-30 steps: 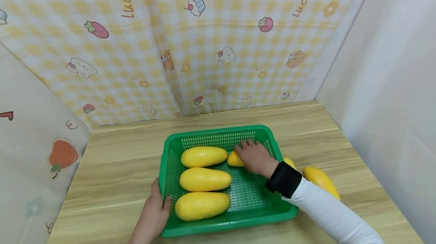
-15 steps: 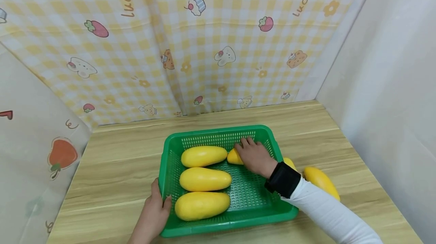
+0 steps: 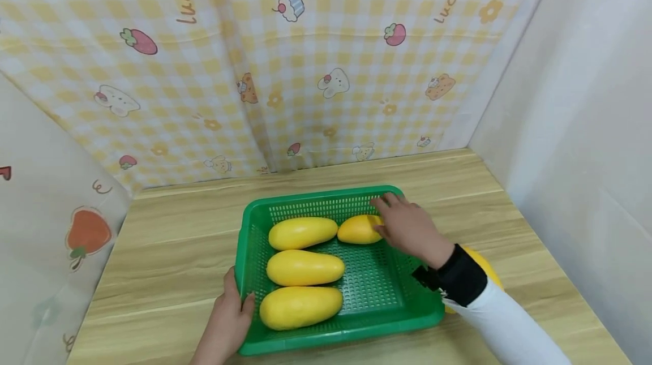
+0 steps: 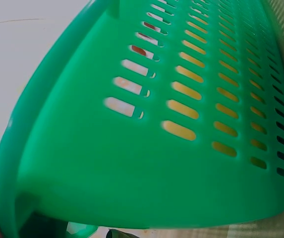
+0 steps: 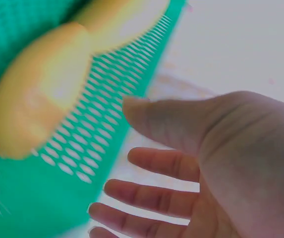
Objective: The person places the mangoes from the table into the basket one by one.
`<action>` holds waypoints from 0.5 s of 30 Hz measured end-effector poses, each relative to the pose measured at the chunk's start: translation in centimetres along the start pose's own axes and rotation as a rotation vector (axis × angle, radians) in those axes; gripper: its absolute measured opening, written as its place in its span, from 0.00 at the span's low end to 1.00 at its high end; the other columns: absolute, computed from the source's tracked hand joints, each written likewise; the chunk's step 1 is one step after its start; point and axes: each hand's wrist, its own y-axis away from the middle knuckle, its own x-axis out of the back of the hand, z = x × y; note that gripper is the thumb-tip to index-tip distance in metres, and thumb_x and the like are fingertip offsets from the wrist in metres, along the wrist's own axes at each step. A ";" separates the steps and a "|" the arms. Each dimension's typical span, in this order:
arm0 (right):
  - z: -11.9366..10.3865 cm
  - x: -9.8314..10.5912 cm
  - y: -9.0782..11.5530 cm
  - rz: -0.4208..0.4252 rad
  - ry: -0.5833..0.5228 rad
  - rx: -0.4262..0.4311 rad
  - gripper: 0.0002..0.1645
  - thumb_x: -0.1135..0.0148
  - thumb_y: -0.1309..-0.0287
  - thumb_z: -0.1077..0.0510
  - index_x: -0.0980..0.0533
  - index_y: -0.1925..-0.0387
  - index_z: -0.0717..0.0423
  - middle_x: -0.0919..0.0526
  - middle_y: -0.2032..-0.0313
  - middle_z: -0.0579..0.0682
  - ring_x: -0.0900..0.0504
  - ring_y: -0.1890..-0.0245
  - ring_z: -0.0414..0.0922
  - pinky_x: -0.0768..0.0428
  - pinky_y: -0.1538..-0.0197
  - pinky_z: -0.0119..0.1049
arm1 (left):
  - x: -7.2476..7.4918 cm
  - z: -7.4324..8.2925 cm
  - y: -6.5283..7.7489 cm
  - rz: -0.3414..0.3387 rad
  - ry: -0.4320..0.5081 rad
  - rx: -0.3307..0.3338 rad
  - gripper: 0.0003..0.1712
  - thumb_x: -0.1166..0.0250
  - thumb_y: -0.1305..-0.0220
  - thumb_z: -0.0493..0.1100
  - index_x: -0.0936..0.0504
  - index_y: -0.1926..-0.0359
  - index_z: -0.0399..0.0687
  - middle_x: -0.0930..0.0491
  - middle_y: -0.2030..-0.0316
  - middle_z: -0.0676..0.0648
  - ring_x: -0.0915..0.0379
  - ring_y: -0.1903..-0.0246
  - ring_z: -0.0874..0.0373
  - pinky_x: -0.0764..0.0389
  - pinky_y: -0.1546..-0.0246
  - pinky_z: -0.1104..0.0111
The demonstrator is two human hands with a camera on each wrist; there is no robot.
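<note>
A green plastic basket (image 3: 374,324) with slotted sides stands on the table. My left hand (image 3: 227,320) grips its left rim, thumb on the inner side; the left wrist view shows the slotted wall (image 4: 92,163) close up. Three long yellow fruits (image 3: 305,268) lie in a column along the basket's left half. At the back right inside lies a mango (image 3: 358,230), its tip against the rearmost long fruit. My right hand (image 3: 410,228) is over the basket's back right corner with fingers spread. In the right wrist view, the hand (image 5: 221,163) is apart from the mango (image 5: 40,94).
More yellow fruit (image 3: 483,263) lies on the wooden table (image 3: 173,252) right of the basket, partly hidden by the right forearm. A checked cloth (image 3: 290,82) hangs behind, with pale cloth walls (image 3: 586,144) at the sides.
My right hand has let go of the mango in the basket and moved to the right, its fingers opening. The left hand keeps its hold on the rim.
</note>
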 end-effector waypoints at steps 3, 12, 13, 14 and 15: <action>0.8 1.3 1.0 0.094 -0.019 -0.034 0.24 0.36 0.39 0.54 0.26 0.45 0.61 0.22 0.55 0.58 0.22 0.60 0.53 0.23 0.71 0.40 | 0.0 0.1 0.0 0.003 0.006 -0.012 0.33 0.50 0.32 0.30 0.57 0.33 0.29 0.24 0.57 0.28 0.22 0.65 0.48 0.21 0.71 0.61; 3.6 4.2 4.3 0.100 -0.080 -0.209 0.19 0.41 0.37 0.62 0.26 0.46 0.65 0.22 0.57 0.62 0.23 0.59 0.59 0.21 0.65 0.49 | -0.2 0.1 -0.1 0.017 0.002 -0.038 0.32 0.49 0.33 0.29 0.55 0.34 0.29 0.24 0.59 0.30 0.22 0.65 0.48 0.22 0.72 0.60; 3.9 4.3 4.7 0.087 -0.087 -0.225 0.19 0.41 0.37 0.62 0.26 0.46 0.65 0.22 0.57 0.63 0.23 0.60 0.59 0.22 0.66 0.49 | -0.2 0.0 -0.1 0.017 0.002 -0.036 0.32 0.49 0.33 0.29 0.56 0.34 0.29 0.24 0.59 0.30 0.22 0.65 0.48 0.22 0.72 0.60; 4.2 4.2 5.0 0.073 -0.093 -0.238 0.19 0.40 0.38 0.63 0.27 0.46 0.66 0.22 0.58 0.63 0.22 0.63 0.58 0.22 0.69 0.48 | -0.2 0.0 0.0 0.019 0.001 -0.028 0.32 0.49 0.33 0.29 0.55 0.34 0.30 0.24 0.59 0.30 0.22 0.65 0.48 0.21 0.71 0.60; 4.5 4.1 5.4 0.063 -0.099 -0.252 0.19 0.40 0.38 0.62 0.27 0.47 0.66 0.22 0.59 0.63 0.22 0.65 0.58 0.22 0.70 0.47 | -0.2 0.0 0.0 0.019 0.002 -0.027 0.32 0.49 0.33 0.29 0.55 0.34 0.30 0.24 0.59 0.30 0.22 0.65 0.48 0.21 0.71 0.60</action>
